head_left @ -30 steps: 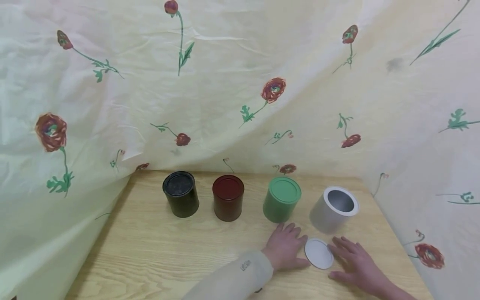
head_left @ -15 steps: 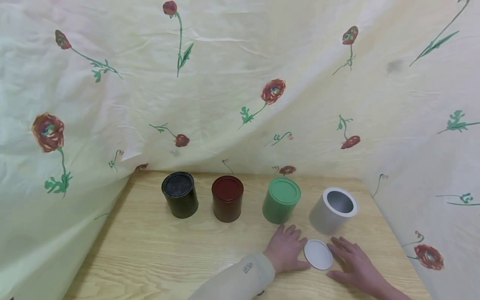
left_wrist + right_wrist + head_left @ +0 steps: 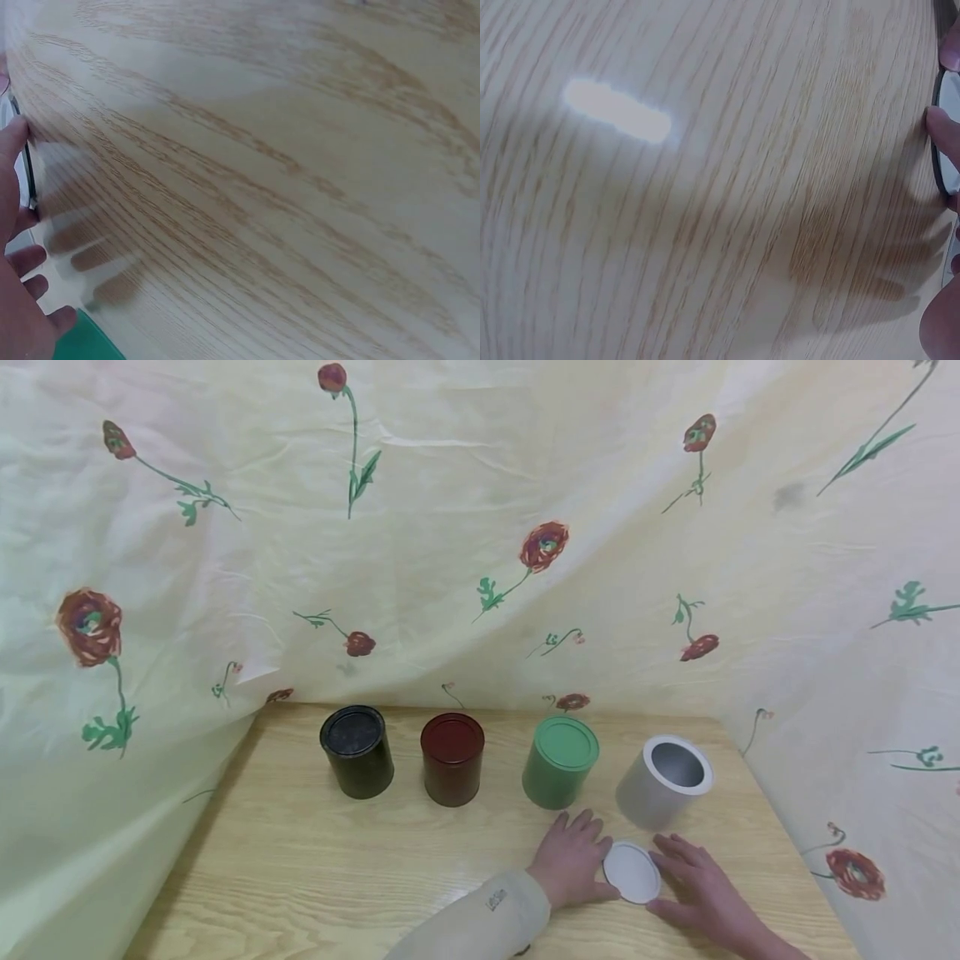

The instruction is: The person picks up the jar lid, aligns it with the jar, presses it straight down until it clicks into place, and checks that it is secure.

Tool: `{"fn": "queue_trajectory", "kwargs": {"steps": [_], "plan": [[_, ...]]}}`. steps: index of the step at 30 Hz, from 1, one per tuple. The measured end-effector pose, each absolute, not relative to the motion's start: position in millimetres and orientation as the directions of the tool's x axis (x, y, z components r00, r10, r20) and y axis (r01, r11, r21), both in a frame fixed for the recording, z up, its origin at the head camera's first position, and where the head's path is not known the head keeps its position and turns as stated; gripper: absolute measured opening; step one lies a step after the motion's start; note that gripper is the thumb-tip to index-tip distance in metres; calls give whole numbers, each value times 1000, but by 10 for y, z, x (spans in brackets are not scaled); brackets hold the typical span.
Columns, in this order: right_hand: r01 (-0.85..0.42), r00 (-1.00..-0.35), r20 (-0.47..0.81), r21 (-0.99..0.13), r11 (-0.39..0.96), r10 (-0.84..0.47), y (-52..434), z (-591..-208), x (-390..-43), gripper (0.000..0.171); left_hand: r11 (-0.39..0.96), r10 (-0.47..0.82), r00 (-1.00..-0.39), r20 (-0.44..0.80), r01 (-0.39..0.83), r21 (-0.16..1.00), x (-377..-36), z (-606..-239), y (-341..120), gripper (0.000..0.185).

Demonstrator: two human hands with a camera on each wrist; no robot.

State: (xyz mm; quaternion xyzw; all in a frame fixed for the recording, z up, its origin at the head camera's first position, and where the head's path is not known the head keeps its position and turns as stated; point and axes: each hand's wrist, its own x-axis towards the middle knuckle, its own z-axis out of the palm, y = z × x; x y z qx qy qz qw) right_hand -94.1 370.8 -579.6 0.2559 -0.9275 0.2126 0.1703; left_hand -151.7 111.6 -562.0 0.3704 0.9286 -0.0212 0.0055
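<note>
A round pale grey lid [image 3: 632,872] lies between the two hands, in front of an uncovered grey can [image 3: 663,785]. The left hand [image 3: 573,864] holds the lid's left edge, with thumb near and index fingertip far; its other fingers spread toward the green can [image 3: 560,764]. From the other side the right hand [image 3: 697,893] holds the right edge between thumb and index finger. Both wrist views catch the lid only at the border: the left hand [image 3: 22,247] has a thumb on its rim, as does the right hand [image 3: 946,142].
Farther left stand a dark red can [image 3: 452,760] and a black can [image 3: 357,752], both lidded, in one row with the green one. A flowered cloth [image 3: 450,527] hangs behind and along both sides of the wooden table [image 3: 315,868].
The right hand has come in to the lid, its thumb now at the rim where a gap showed before. The lid has shifted slightly left. The cans stand as before.
</note>
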Motion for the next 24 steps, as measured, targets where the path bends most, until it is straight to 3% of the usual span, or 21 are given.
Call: {"fn": "queue_trajectory", "kwargs": {"steps": [24], "plan": [[-567, -794, 448, -298, 768, -412, 3649, -5609, -874, 75, 668, 743, -663, 87, 743, -40, -1521, -5505, 1024, 78]]}}
